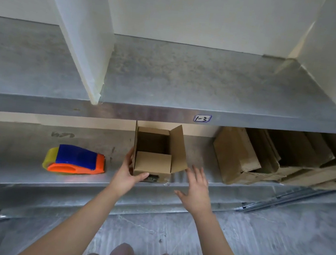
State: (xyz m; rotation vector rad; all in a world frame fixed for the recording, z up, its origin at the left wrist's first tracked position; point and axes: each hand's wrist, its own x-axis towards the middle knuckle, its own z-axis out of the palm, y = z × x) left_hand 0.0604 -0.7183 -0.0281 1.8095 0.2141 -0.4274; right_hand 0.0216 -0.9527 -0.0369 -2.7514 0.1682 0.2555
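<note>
On our grey metal shelf (21,173) we see a small open brown cardboard box (152,162), an orange-and-blue plastic tape dispenser (75,159) and flattened brown cardboard cartons (243,157).

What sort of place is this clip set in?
Likely a stockroom or packing area: metal shelving with a handwritten label, a tape dispenser, flattened cartons, and a small open carton that the left hand grips.

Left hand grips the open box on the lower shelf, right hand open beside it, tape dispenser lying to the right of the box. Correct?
One error: the tape dispenser lies to the left of the open box, not the right, as the head view shows. The rest stands: the left hand grips the box on the lower shelf, and the right hand is open beside it.
</note>
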